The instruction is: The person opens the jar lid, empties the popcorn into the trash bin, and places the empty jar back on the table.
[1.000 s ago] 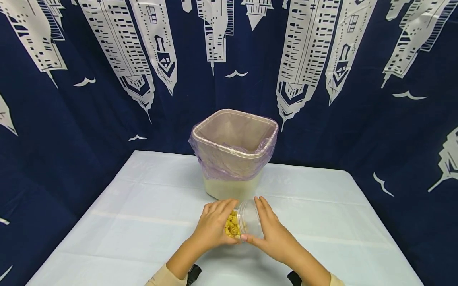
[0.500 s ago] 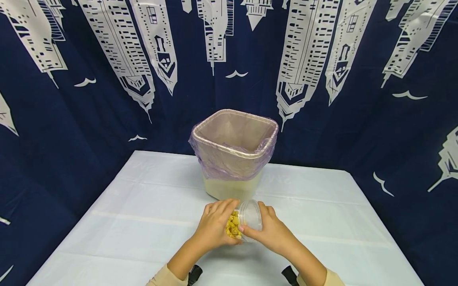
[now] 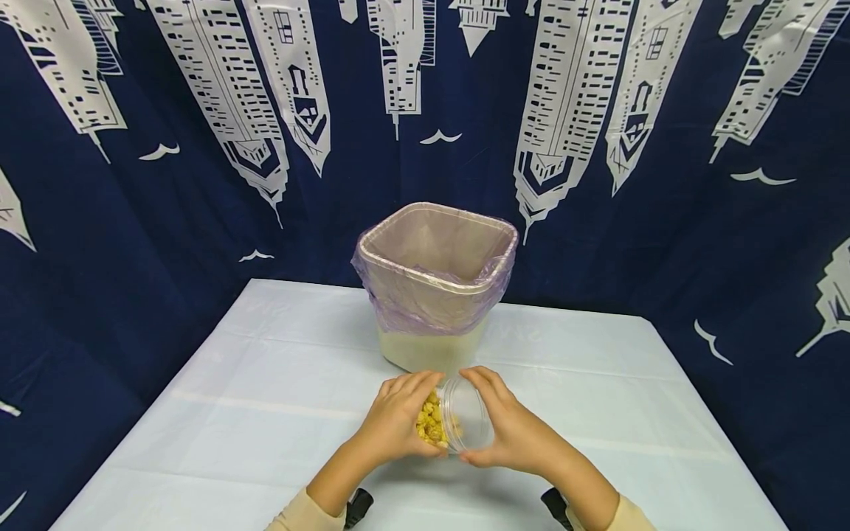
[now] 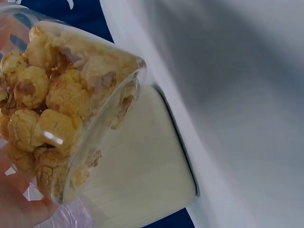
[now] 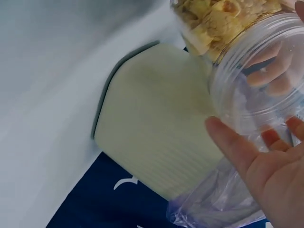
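Observation:
A clear jar of yellow popcorn [image 3: 431, 422] lies on its side, held above the table in front of the bin. My left hand [image 3: 393, 422] grips the jar's body from the left, fingers over the top and thumb below. The see-through lid end [image 3: 473, 417] faces right. My right hand [image 3: 521, 431] spans that end, fingertips at its upper rim and thumb at its lower rim. Up close in the left wrist view, the popcorn [image 4: 66, 95] shows as rounded, browned pieces. Ridges ring the clear lid [image 5: 225, 95] in the right wrist view, beside the right fingertips.
A pale bin [image 3: 432, 346] lined with a thin purple bag [image 3: 432, 310] stands just beyond the hands. White cloth covers the table [image 3: 265, 391]. Behind it hangs a dark blue curtain [image 3: 412, 169] with white building prints.
My right hand first turned its grip on the lid end, then swung back wider, thumb lower and fingertips back on the upper rim. The left hand and jar have stayed nearly still.

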Tool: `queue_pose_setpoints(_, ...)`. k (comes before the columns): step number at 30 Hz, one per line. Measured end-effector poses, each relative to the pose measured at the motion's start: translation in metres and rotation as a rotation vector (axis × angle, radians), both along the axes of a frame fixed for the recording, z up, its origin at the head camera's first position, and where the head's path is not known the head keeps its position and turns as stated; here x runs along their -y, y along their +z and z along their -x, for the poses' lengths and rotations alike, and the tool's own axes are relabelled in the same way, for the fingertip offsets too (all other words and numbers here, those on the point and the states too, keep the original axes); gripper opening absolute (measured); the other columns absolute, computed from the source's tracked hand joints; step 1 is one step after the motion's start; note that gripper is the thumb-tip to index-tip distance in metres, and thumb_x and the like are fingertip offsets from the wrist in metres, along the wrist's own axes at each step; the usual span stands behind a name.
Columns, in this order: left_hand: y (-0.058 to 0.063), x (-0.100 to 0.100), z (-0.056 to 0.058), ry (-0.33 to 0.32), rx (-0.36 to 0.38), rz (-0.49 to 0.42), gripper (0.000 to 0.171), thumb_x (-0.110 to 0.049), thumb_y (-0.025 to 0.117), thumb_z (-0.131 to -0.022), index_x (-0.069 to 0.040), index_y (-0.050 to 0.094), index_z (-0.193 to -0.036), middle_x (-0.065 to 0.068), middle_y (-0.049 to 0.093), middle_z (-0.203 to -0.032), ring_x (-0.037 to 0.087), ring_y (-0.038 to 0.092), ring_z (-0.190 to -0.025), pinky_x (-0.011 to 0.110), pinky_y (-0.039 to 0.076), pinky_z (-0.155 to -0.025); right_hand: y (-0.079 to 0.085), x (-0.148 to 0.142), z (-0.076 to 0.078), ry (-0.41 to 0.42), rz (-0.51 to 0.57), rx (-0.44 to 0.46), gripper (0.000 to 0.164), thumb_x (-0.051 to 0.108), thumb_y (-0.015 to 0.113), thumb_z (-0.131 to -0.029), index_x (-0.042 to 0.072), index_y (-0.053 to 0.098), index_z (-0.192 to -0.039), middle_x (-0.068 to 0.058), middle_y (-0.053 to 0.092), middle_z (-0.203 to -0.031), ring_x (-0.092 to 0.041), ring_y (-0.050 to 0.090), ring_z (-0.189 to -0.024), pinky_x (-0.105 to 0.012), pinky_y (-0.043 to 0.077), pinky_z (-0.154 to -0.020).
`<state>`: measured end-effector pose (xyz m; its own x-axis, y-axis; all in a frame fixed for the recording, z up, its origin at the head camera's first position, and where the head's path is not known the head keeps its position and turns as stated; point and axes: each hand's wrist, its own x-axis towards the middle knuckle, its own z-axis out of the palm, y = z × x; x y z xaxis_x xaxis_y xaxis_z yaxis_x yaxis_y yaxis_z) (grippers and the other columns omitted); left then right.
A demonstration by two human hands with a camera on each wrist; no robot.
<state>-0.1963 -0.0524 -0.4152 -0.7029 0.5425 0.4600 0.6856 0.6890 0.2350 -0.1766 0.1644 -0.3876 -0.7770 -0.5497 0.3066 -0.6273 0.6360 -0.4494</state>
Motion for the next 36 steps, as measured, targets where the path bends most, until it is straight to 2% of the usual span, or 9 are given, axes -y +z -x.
queue_pose_setpoints(6, 0.001, 0.0, 0.0, -0.026, 0.04, -0.008, 0.102, -0.055, 0.08, -0.049, -0.015, 0.038, -0.134, 0.002, 0.044, -0.131, 0.021, 0.041, -0.117, 0.043, 0.034, -0.092, 0.0, -0.006, 0.001, 0.066, -0.075, -0.109, 0.105, 0.031, 0.083, -0.053, 0.02, 0.024, -0.14, -0.002, 0.023, -0.139, -0.024, 0.033, -0.121, -0.039, 0.046, -0.083)
queue_pose_setpoints(14, 0.002, -0.002, 0.001, -0.074, 0.067, -0.024, 0.103, -0.055, 0.08, -0.048, -0.016, 0.037, -0.134, -0.001, 0.043, -0.132, 0.02, 0.04, -0.119, 0.044, 0.034, -0.093, 0.002, -0.011, -0.002, 0.141, -0.117, -0.222, 0.108, 0.027, 0.084, -0.053, 0.016, 0.022, -0.141, -0.007, 0.023, -0.14, -0.026, 0.033, -0.122, -0.039, 0.047, -0.081)
queue_pose_setpoints(17, 0.003, -0.001, 0.0, -0.072, 0.071, -0.024, 0.104, -0.054, 0.08, -0.048, -0.015, 0.037, -0.134, -0.001, 0.043, -0.132, 0.02, 0.04, -0.119, 0.044, 0.033, -0.094, 0.005, -0.01, -0.007, 0.096, -0.113, -0.145, 0.117, 0.037, 0.084, -0.054, 0.017, 0.012, -0.144, -0.007, 0.016, -0.145, -0.027, 0.03, -0.124, -0.04, 0.047, -0.082)
queue_pose_setpoints(20, 0.004, -0.001, 0.0, -0.059, 0.073, -0.029, 0.104, -0.053, 0.081, -0.048, -0.015, 0.037, -0.134, 0.0, 0.043, -0.133, 0.02, 0.04, -0.119, 0.043, 0.033, -0.093, 0.008, -0.004, -0.014, -0.046, -0.075, -0.01, 0.114, 0.054, 0.073, -0.063, 0.017, 0.003, -0.145, -0.011, 0.011, -0.146, -0.032, 0.03, -0.124, -0.045, 0.044, -0.084)
queue_pose_setpoints(24, 0.003, -0.002, 0.0, -0.047, 0.066, -0.035, 0.102, -0.052, 0.081, -0.049, -0.015, 0.038, -0.134, 0.0, 0.043, -0.132, 0.02, 0.04, -0.118, 0.043, 0.033, -0.093, 0.01, 0.009, -0.02, -0.268, -0.019, 0.142, 0.103, 0.065, 0.054, -0.073, 0.007, 0.007, -0.144, -0.021, 0.021, -0.141, -0.041, 0.041, -0.115, -0.053, 0.043, -0.081)
queue_pose_setpoints(27, 0.003, -0.003, 0.0, -0.043, 0.06, -0.03, 0.102, -0.053, 0.08, -0.049, -0.015, 0.038, -0.134, 0.0, 0.043, -0.132, 0.02, 0.04, -0.118, 0.043, 0.032, -0.093, 0.009, 0.015, -0.021, -0.352, -0.013, 0.199, 0.102, 0.067, 0.052, -0.074, 0.001, 0.014, -0.142, -0.024, 0.029, -0.136, -0.042, 0.046, -0.109, -0.053, 0.045, -0.077)
queue_pose_setpoints(31, 0.003, -0.003, -0.001, -0.036, 0.059, -0.016, 0.102, -0.053, 0.08, -0.049, -0.016, 0.037, -0.134, 0.001, 0.042, -0.132, 0.02, 0.039, -0.119, 0.043, 0.032, -0.093, 0.008, 0.017, -0.019, -0.35, -0.003, 0.194, 0.099, 0.065, 0.057, -0.072, 0.003, 0.021, -0.14, -0.021, 0.035, -0.132, -0.037, 0.05, -0.105, -0.05, 0.047, -0.074)
queue_pose_setpoints(36, 0.002, -0.002, -0.001, -0.032, 0.052, -0.008, 0.103, -0.053, 0.08, -0.049, -0.016, 0.037, -0.134, 0.0, 0.042, -0.132, 0.02, 0.04, -0.118, 0.043, 0.032, -0.093, 0.007, 0.013, -0.015, -0.246, 0.032, 0.149, 0.097, 0.055, 0.069, -0.067, 0.011, 0.024, -0.14, -0.009, 0.035, -0.132, -0.027, 0.05, -0.105, -0.044, 0.047, -0.077)
